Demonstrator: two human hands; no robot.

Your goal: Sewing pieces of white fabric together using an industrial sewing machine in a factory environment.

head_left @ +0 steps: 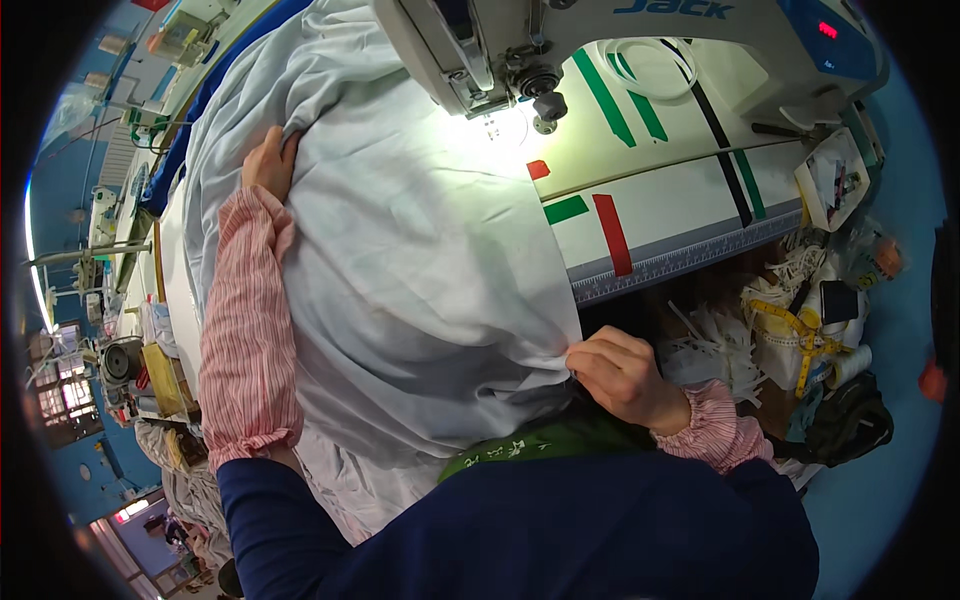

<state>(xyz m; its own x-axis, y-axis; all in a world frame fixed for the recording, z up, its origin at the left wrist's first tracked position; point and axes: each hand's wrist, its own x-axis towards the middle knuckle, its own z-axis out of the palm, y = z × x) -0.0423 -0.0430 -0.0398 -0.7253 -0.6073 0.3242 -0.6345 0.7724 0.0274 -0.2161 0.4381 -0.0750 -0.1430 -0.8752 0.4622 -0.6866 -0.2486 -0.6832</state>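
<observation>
A large pale grey-white fabric (430,240) spreads in loose folds over the sewing table and hangs down toward my lap. My right hand (622,375) is closed in a pinch on its right edge, just off the table's front edge. Up at the far left, my left hand (270,165) grips a fold of the same fabric, its fingertips partly hidden in the cloth. Above the fabric's far right part stands the lit head of a sewing machine (470,60). The fabric's edge lies close to its needle area, but glare hides whether the needle touches it.
Green, black and red tape strips (612,235) mark the white tabletop beside a ruler strip (690,245). At right are a small white box (835,180), a yellow measuring tape (805,335), a thread spool (850,367) and fabric scraps (715,355). Other machines stand at left.
</observation>
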